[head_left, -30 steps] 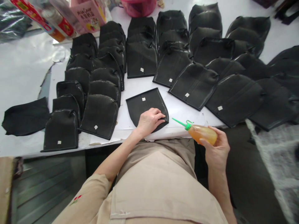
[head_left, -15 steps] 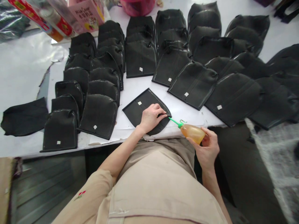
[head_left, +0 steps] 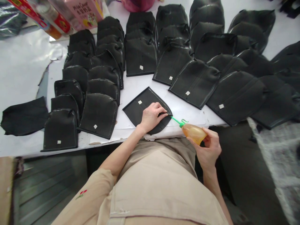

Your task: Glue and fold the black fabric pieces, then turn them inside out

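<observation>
So our left hand (head_left: 152, 116) was lying flat on one black piece (head_left: 138, 107) that sat on its own at the near edge of the white table (head_left: 23, 68), fingers spread and pressing it down, not curled around anything. The piece was a flat shield-shaped bit with a small white tag, rounded end pointing toward 4 o'clock. Our right hand (head_left: 208, 150) was closed around a little amber bottle (head_left: 194, 132), thumb on top and fingers wrapped under it, out past the table edge at about 3 o'clock from the left hand. The bottle's green nozzle (head_left: 176, 120) pointed toward 10 o'clock, and its tip was right at the rounded edge of the piece, just beside our left fingertips (head_left: 164, 113). Whether it was really touching the edge, we couldn't tell.

The rest of the table was basically covered in the same black pieces: overlapping rows (head_left: 93, 81) at 9 to 11 o'clock of the left hand, more stacks (head_left: 140, 53) at 12, and bigger ones fanned out (head_left: 234, 93) toward 1 and 2 o'clock. A loose black scrap (head_left: 24, 116) lay way off at 9 o'clock. A pink box (head_left: 86, 12) stood at the far left end.
</observation>
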{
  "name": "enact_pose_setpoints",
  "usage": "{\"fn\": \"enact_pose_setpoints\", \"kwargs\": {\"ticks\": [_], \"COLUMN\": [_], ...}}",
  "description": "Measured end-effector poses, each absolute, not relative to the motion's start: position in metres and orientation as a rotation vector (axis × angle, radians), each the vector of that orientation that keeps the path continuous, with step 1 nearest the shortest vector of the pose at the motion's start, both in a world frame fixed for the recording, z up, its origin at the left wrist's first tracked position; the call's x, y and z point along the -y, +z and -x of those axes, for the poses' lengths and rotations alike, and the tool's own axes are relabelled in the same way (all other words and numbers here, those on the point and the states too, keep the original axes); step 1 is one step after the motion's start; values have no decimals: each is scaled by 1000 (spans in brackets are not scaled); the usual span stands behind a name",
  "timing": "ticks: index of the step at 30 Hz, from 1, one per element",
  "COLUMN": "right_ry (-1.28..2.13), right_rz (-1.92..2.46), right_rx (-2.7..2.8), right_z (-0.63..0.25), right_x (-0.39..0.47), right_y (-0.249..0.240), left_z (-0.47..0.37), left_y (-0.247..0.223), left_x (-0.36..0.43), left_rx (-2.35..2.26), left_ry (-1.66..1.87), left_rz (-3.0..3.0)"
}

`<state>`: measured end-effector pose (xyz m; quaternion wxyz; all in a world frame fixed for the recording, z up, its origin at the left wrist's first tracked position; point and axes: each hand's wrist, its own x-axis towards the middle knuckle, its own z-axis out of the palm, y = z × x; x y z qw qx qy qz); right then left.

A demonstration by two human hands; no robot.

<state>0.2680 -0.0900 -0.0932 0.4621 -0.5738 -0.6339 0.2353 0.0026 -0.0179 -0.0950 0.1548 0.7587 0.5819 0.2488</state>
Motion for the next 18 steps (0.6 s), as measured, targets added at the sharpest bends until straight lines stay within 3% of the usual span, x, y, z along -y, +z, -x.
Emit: {"fn": "enact_pose_setpoints", "kwargs": {"ticks": [18], "right_ry": [598], "right_rz": [1452], "right_rx": [1521], "right_z": [-264], "right_x": [87], "right_y": [-95], "left_z": [-3], "left_y": [-99], "left_x": [14], "left_rx": [-1692], "left_ry": [749], "left_rz": [-2170]}}
